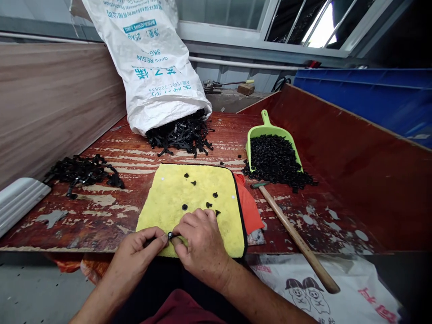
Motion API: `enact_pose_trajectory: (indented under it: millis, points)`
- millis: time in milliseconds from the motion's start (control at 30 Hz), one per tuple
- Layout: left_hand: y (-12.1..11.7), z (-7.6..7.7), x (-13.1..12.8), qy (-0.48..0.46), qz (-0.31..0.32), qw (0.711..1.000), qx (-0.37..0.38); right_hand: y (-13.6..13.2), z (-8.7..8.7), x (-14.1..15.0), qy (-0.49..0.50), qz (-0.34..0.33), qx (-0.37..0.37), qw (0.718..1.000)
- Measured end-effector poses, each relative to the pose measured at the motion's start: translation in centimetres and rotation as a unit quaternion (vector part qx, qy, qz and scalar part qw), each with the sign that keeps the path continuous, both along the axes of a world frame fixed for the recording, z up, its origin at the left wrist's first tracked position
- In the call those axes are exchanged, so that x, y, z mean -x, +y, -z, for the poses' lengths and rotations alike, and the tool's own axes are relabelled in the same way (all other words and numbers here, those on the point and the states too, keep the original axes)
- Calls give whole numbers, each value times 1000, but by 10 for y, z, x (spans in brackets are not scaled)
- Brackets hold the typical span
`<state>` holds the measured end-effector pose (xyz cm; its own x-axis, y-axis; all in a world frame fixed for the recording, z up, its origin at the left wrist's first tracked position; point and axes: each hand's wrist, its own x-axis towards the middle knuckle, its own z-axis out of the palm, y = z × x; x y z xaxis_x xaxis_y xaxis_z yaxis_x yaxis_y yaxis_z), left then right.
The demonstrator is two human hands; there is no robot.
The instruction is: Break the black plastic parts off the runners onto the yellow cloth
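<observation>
Head view: The left hand (135,252) pinches a black part (170,235) between thumb and forefinger; the right hand (202,245) closes its thumb and forefinger on the ringed end (whether a second piece is gripped there is hidden). The part is near the front edge of the yellow cloth (175,186). Best practice: keep the left pinch firm, align the ring squarely, and press from the right with steady force.

Work above the cloth; a part slipping toward the body could drop past the table edge. Loose studs (184,207) lie just beyond the right hand. Bare table (130,180) gives room leftward; rightward, mind the hammer (290,225), its handle overhanging the edge.
</observation>
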<state>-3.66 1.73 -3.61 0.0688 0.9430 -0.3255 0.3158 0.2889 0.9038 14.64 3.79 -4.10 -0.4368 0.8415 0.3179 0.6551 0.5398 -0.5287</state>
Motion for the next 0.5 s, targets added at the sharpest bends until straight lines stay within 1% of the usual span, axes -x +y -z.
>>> enact_pose_trajectory:
  millis: [200, 333, 500]
  points:
    - [2, -5, 2, 0, 25, 1000, 13, 1, -1, -2, -13, -2, -4, 1000]
    - [2, -7, 4, -2, 25, 999, 26, 0, -2, -3, -17, -5, -1, 1000]
    - [5, -7, 6, -28, 14, 997, 66, 0, -1, -3, -21, 0, -4, 1000]
